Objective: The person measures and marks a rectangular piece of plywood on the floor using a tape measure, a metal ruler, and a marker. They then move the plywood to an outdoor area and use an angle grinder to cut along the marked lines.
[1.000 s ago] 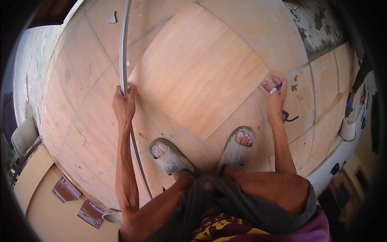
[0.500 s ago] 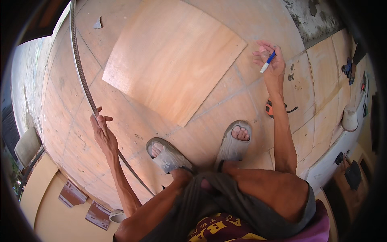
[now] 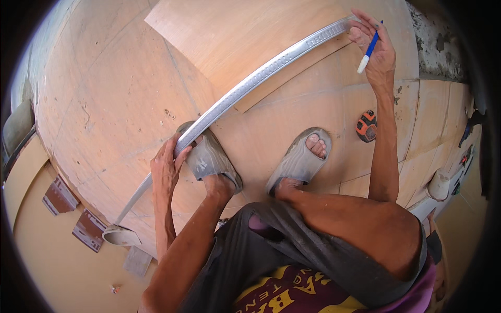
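Diagonally, a silvery, dotted metal strip [image 3: 261, 78] is crossing a pale wooden board [image 3: 229, 36], the left hand [image 3: 166, 166] is gripping it, the right hand [image 3: 381, 55] is holding a blue-and-white marker [image 3: 371, 49] by the strip's end.

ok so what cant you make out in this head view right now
In the head view:
Board: far side cut off by the top edge
Metal strip: part hidden behind the left hand
Left slipper: front partly covered by the strip
Small thing at lower left: too small
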A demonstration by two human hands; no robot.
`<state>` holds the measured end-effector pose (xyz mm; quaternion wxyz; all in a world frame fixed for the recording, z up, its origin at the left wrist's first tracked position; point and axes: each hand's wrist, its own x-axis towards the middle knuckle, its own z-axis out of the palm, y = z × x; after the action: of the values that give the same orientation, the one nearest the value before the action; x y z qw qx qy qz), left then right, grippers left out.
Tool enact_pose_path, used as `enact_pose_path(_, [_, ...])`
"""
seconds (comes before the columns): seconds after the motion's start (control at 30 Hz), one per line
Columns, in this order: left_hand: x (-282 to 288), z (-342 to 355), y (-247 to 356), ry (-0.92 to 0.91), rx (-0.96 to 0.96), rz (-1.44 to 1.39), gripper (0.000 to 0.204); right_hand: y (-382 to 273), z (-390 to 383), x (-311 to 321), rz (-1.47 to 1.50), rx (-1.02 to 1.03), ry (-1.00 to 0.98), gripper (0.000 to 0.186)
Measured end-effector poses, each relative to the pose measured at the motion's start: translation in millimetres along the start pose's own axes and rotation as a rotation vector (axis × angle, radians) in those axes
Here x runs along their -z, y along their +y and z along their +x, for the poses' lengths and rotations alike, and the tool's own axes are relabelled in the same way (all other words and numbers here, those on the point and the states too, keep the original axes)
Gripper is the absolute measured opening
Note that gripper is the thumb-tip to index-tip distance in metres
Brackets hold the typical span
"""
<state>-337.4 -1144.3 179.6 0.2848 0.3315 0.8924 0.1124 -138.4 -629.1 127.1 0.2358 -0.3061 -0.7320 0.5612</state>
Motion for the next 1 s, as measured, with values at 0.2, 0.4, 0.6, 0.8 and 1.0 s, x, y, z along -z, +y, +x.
enact_pose_path(0.2, [12,-11,-8,-0.027,0.047,-0.064,0.046,-18,14,-23,-0.222,0.053,-0.146,0.038])
enact_pose_path(0.4, [97,-15,9,-0.110,0.052,-0.030,0.048,-50,34,-6,-0.413,0.258,-0.237,0.041])
enact_pose_path(0.6, [128,18,5,-0.137,-0.032,0.025,0.048,-50,15,16,-0.534,0.238,-0.127,0.040])
enact_pose_path(0.8, [74,15,-5,-0.172,-0.224,-0.077,0.045,-46,-50,50,-0.707,0.049,-0.109,0.043])
enact_pose_path(1.0, [7,-25,-26,-0.198,-0.295,-0.076,0.040,-25,-122,61,-0.644,-0.199,-0.098,0.046])
